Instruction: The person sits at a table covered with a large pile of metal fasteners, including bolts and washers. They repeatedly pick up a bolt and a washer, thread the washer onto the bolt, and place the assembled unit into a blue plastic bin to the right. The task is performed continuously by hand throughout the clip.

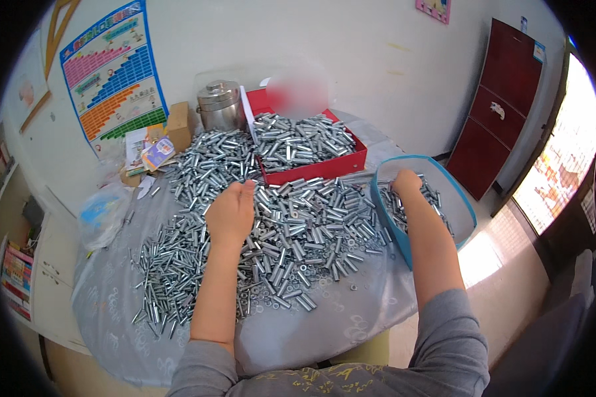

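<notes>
A wide heap of shiny metal sleeves [291, 228] is spread over the round table, with small ring-shaped nuts or washers [324, 272] among them near its front. My left hand [230, 213] is over the middle of the heap, its fingers curled in and the thumb against them. Whatever it may hold is hidden. On the right, my right hand [406, 180] reaches into a teal-rimmed fabric bin [405, 247] that has more metal sleeves inside. The fingers of that hand point down and are mostly out of sight.
Behind the heap stands a red box [314, 171] full of sleeves, beside a lidded steel pot [219, 106]. A cardboard box [179, 126], papers and a plastic bag [104, 213] lie at the left. The table's grey cloth [324, 327] shows along the near edge.
</notes>
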`<state>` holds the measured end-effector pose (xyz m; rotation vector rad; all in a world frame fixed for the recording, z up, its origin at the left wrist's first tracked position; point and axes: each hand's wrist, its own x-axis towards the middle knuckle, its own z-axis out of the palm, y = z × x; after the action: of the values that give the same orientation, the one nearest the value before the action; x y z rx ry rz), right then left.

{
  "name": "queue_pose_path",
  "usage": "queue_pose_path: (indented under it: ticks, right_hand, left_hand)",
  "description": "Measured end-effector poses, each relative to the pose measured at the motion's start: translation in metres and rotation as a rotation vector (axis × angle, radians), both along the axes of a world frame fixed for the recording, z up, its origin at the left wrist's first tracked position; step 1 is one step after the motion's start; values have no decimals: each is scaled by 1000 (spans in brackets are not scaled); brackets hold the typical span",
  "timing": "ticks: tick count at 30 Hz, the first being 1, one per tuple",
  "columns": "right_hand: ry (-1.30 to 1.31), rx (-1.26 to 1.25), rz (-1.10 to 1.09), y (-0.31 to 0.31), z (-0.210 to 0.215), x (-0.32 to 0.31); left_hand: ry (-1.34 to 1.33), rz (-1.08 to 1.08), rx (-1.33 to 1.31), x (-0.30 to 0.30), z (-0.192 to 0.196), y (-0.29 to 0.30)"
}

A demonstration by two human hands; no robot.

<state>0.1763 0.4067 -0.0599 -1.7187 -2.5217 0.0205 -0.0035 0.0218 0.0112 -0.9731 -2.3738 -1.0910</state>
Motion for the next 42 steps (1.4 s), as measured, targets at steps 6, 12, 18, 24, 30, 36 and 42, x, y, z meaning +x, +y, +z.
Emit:
queue_pose_path:
  ticks: [6, 12, 18, 24, 30, 36, 42]
  right_hand:
    - [26, -41, 46, -18, 5, -17]
    - [14, -63, 63, -27, 19, -14]
    - [298, 174, 378, -83, 97, -46]
    - [1246, -816, 844, -218, 107, -80]
    - [1454, -1234, 920, -311, 98, -112]
    - [1378, -1073, 945, -315, 92, -123]
    - [1259, -850, 990, -302, 84, -131]
  left_hand:
    - [42, -41, 31, 1, 1, -1]
    - [29, -43, 45, -1, 0, -1]
    - [-68, -139, 100, 3, 3, -3]
    - [-264, -356, 381, 2, 2, -6]
    - [-293, -424, 576, 14, 15, -8]
    - [-220, -171, 448, 11, 19, -19]
    - [-143, -160, 366, 12, 22, -18]
